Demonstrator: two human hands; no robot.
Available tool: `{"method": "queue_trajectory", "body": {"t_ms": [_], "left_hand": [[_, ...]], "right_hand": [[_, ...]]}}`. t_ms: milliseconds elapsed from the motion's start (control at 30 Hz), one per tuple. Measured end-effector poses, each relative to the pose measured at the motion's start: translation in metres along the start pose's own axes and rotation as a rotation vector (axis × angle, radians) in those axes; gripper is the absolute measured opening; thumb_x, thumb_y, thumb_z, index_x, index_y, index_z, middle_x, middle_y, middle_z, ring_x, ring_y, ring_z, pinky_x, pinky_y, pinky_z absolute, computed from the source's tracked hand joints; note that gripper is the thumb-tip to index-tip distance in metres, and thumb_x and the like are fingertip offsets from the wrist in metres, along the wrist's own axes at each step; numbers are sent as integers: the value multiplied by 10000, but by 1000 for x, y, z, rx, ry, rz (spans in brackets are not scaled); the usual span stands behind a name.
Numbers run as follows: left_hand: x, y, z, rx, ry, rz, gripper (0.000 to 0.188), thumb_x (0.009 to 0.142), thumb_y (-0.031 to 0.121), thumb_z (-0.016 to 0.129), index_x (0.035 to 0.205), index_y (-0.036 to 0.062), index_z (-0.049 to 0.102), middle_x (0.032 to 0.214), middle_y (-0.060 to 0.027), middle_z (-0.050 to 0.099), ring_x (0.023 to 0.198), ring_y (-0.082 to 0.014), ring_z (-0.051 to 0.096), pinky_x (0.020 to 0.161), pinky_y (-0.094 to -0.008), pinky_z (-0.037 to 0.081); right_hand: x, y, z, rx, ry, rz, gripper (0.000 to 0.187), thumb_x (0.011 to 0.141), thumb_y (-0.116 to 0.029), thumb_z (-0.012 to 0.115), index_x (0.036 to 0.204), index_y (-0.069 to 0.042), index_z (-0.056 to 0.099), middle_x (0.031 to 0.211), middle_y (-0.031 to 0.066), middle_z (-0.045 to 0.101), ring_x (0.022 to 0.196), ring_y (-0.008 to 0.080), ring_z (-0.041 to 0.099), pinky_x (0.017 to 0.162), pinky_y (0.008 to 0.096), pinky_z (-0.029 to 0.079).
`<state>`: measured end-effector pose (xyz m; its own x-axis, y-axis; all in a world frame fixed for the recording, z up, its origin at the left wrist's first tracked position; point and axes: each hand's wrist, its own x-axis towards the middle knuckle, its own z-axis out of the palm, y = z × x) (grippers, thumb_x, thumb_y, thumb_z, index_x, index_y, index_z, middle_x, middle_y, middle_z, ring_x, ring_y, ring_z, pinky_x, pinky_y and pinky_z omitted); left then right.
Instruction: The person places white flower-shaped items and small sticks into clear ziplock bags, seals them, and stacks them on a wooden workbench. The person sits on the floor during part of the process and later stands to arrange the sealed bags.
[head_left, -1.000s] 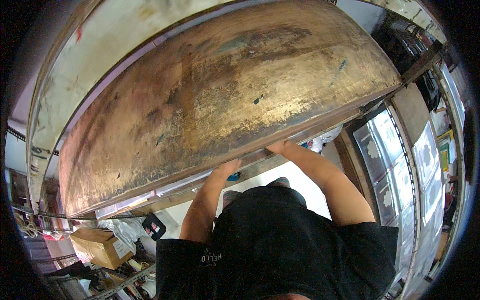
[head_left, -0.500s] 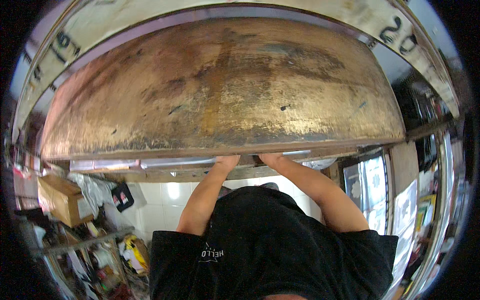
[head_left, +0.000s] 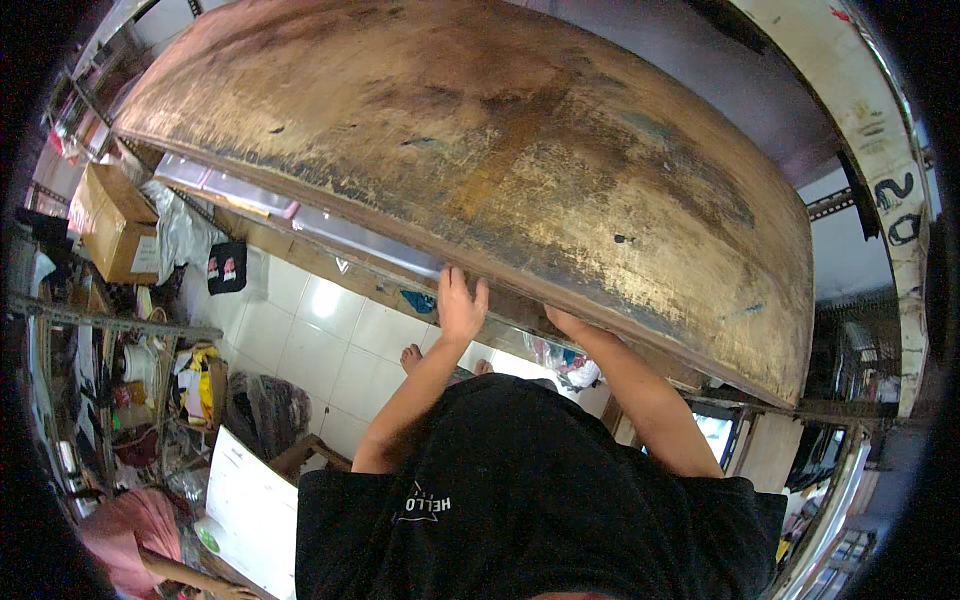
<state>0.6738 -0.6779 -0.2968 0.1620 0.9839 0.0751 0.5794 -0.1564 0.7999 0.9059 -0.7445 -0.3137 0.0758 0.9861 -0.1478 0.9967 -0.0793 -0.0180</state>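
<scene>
A broad, worn wooden tabletop (head_left: 400, 130) with scuffed, stained paint spans the upper view. At its near edge my left hand (head_left: 462, 305) is raised with the fingers apart, holding nothing I can see. Its fingertips are by the shelf opening under the tabletop, close to pale flat items (head_left: 365, 248) lying there. To its right, my right hand (head_left: 563, 321) reaches under the same edge. The tabletop hides its fingers, so whether it grips anything does not show.
A cardboard box (head_left: 115, 225) and crowded metal shelving (head_left: 130, 318) stand at left. A white board or sheet (head_left: 250, 520) leans at lower left. Beneath the table lies a teal cloth (head_left: 418, 301) and a clear plastic bag (head_left: 565, 360). The floor is white tile (head_left: 320, 350).
The view has turned, so the tabletop now slants down to the right. My left hand has come out from under the edge with its fingers showing; my right hand stays under it.
</scene>
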Motion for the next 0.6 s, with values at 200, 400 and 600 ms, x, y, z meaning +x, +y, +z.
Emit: {"method": "queue_trajectory", "body": {"t_ms": [200, 400, 600], "left_hand": [[1, -13, 53, -1129, -308, -647, 666, 876, 219, 654, 1373, -41, 294, 1316, -131, 496, 1184, -222, 503, 973, -326, 430], [11, 42, 55, -826, -358, -457, 652, 886, 126, 608, 1418, -27, 262, 1327, -163, 481, 1257, -260, 451, 1053, -321, 357], [-7, 11, 107, -968, 33, -639, 434, 904, 66, 518, 1312, -33, 410, 1260, -170, 536, 1170, -267, 511, 977, -356, 397]], "right_hand": [[-4, 3, -9, 43, -15, -2, 346, 878, -197, 509, 1196, -83, 583, 1119, 195, 623, 1031, 381, 597, 881, 516, 478], [-22, -3, -20, 101, -48, -59, 345, 860, -177, 529, 1186, -77, 580, 1100, 208, 623, 1023, 399, 596, 878, 516, 480], [-43, -14, -24, 170, -178, -62, 376, 842, -220, 568, 1185, -65, 563, 1151, 244, 598, 1076, 425, 564, 910, 472, 463]]}}
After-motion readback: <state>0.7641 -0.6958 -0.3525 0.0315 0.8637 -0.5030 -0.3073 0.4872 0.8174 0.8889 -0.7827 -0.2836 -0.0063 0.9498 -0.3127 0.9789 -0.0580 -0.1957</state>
